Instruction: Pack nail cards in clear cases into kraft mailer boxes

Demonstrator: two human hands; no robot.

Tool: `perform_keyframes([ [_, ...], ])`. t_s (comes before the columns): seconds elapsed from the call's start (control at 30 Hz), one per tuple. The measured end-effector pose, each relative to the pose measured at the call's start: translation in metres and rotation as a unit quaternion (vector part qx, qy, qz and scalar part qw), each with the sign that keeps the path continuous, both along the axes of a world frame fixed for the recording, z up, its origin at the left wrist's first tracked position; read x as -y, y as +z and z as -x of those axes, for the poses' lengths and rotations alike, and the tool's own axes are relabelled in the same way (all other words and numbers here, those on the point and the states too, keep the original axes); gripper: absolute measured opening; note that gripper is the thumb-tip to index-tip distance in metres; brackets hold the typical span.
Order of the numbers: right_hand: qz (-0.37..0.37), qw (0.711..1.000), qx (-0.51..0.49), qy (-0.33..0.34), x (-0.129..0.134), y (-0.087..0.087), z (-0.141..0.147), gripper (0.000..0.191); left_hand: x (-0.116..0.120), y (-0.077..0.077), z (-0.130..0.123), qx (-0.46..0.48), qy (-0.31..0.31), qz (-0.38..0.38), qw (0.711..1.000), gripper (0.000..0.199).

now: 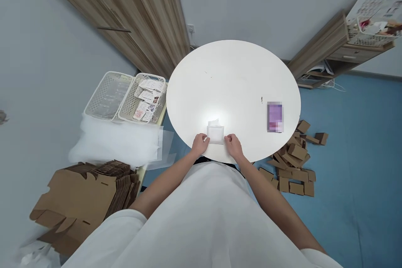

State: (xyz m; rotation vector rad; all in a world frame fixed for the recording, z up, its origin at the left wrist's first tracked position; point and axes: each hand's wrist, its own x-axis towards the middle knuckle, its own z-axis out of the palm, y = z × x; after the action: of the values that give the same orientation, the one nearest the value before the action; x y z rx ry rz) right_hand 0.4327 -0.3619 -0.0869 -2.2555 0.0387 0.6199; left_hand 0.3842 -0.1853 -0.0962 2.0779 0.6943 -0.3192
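A small, flat, white packet (215, 135) lies near the front edge of the round white table (232, 71). It looks wrapped in thin, translucent white sheet, and a loose flap (213, 122) sticks out at its far side. My left hand (200, 144) pinches the packet's left edge with closed fingers. At the right edge, the fingers of my right hand (233, 145) are likewise closed on it. What is inside the wrapping is hidden.
A blurred purple item (275, 117) lies on the table's right. At left stand two white baskets (125, 100), one with small cards, beside white sheets (116, 142) and flattened cardboard boxes (81, 192). Folded small brown boxes (297, 155) cover the floor at right.
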Motion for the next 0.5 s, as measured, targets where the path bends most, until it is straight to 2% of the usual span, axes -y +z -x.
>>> perform_keyframes([
  [0.13,-0.045,0.998,-0.036,0.022,0.028,0.001,0.005,0.037,-0.005,0.0,0.005,-0.006,0.029,0.043,0.999,0.032],
  [0.23,-0.08,0.994,-0.076,0.016,0.036,0.005,0.005,0.04,-0.009,0.005,0.006,-0.031,0.06,0.073,0.995,0.038],
  [0.37,-0.151,0.983,-0.104,0.02,0.024,0.014,-0.001,0.054,-0.005,0.013,0.001,-0.048,0.064,0.078,0.994,0.051],
  [0.5,-0.201,0.967,-0.15,0.038,0.003,0.019,-0.003,0.064,0.004,0.011,-0.006,-0.034,0.039,0.102,0.994,0.055],
])
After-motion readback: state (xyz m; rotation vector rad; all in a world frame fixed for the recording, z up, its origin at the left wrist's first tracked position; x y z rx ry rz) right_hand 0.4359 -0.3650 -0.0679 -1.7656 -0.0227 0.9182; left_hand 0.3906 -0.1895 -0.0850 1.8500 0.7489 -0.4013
